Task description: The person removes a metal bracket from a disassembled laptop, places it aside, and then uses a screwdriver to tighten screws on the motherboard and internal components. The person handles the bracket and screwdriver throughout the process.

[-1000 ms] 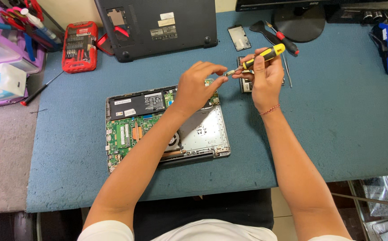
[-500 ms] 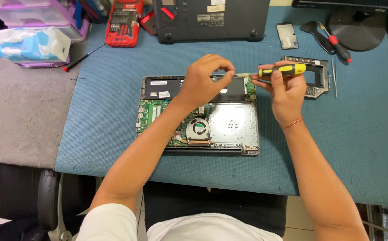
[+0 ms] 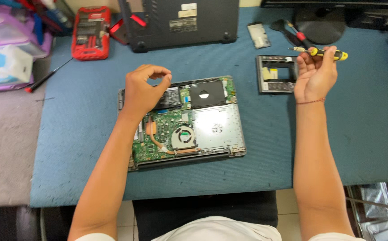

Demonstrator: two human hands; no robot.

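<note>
While my left hand (image 3: 142, 91) hovers over the open laptop (image 3: 182, 120), its fingers curl in, thumb and forefinger pinched close together above the black battery area; whether something tiny sits between them I cannot tell. My right hand (image 3: 314, 76) is raised off to the right, palm up, fingers wrapped around a screwdriver (image 3: 321, 52) with a yellow and black handle, its shaft pointing left. Just beside that hand, on the blue mat (image 3: 359, 134), lies a grey drive caddy (image 3: 276, 73). Inside the laptop I see the green board (image 3: 167, 122), a round fan (image 3: 183, 137) with a copper pipe running to it, and a bare silver panel to the right. Beyond the laptop lies its dark bottom cover (image 3: 180, 20), with a red bit case (image 3: 91, 32) to the left of it. A thin red-tipped tool (image 3: 46, 76) lies at the mat's left edge.
</note>
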